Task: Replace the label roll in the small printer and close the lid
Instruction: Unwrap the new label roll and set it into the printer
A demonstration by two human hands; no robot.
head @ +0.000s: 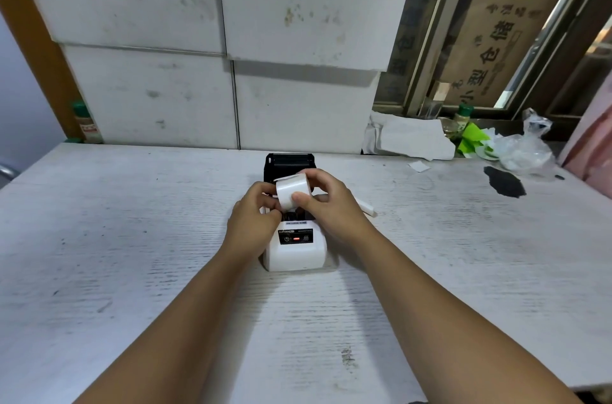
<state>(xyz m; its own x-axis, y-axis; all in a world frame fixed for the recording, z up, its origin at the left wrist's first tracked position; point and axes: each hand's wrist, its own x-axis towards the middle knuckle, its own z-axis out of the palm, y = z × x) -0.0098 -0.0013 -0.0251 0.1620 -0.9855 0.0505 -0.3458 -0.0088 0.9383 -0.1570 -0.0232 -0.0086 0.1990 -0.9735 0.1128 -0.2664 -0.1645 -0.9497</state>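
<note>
A small white printer (296, 254) sits mid-table with its black lid (289, 163) swung open toward the back. Just above the open bay I hold a white label roll (291, 190). My right hand (326, 201) grips the roll, thumb on its front and fingers over its top. My left hand (256, 211) pinches at the roll's left lower edge. The hands hide most of the bay. The printer's front panel shows a small red light.
A white strip-like piece (366, 207) lies just right of the printer. At the back right lie crumpled paper (414, 138), a green bottle (462, 120), plastic bags (523, 151) and a dark stain (505, 183). A white tiled wall stands behind the table.
</note>
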